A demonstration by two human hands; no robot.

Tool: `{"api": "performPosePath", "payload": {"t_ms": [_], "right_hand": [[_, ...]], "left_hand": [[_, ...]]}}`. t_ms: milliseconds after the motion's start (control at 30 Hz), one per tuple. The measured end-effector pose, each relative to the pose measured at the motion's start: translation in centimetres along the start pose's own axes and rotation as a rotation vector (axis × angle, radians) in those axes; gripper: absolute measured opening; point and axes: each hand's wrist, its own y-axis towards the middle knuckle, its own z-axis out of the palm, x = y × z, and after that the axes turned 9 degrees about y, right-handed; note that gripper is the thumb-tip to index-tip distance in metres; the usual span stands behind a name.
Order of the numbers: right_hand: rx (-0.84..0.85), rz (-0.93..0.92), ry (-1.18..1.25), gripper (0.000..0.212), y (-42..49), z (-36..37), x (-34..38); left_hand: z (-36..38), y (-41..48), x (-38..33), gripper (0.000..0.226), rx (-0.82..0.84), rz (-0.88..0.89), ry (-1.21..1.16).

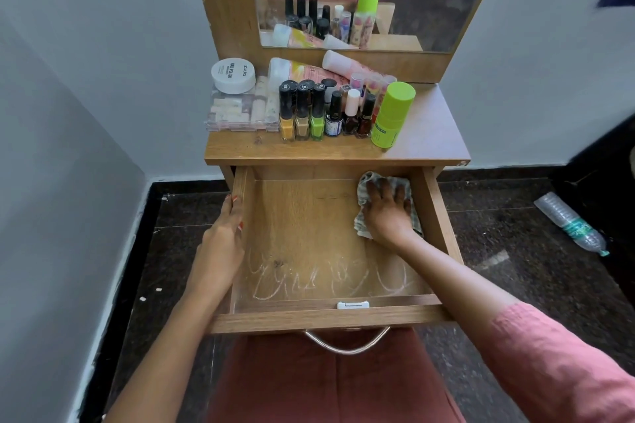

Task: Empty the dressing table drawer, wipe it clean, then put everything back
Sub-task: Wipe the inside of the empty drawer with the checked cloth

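The drawer (330,314) stood pulled fully out below the front edge of the desk (433,144), its wooden floor bare except for pale chalky streaks near the front wall. The right hand (388,213) pressed a checked cloth (364,187) flat against the drawer floor in the back right corner — fingers (376,191) spread wide over the fabric. The left hand (223,237) gripped the drawer's left wall, fingers curled over its top edge. The removed contents — nail polish bottles (302,113), a green-capped bottle (391,117), a white jar (233,74) — sat on the desk top.
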Motion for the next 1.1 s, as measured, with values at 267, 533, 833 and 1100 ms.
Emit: {"api": "performPosePath", "payload": {"t_ms": [267, 533, 833, 1100], "right_hand": [[0.04, -0.039, -0.079, 0.053, -1.8, -0.8, -0.5], [0.181, -0.076, -0.298, 0.056, -4.4, 1.4, -3.1], [0.154, -0.074, -0.305, 0.054, -4.6, 0.2, -2.3], [0.033, -0.058, -0.117, 0.05, -0.7, -1.6, 0.0]], "left_hand": [[0.0, -0.4, 0.1, 0.048, -0.001, -0.005, -0.001], [0.0, -0.3, 0.1, 0.049, 0.004, -0.004, 0.019], [-0.4, -0.4, -0.1, 0.049, 0.012, 0.011, 0.068], [-0.6, -0.5, -0.3, 0.049, 0.024, 0.016, 0.076]]}}
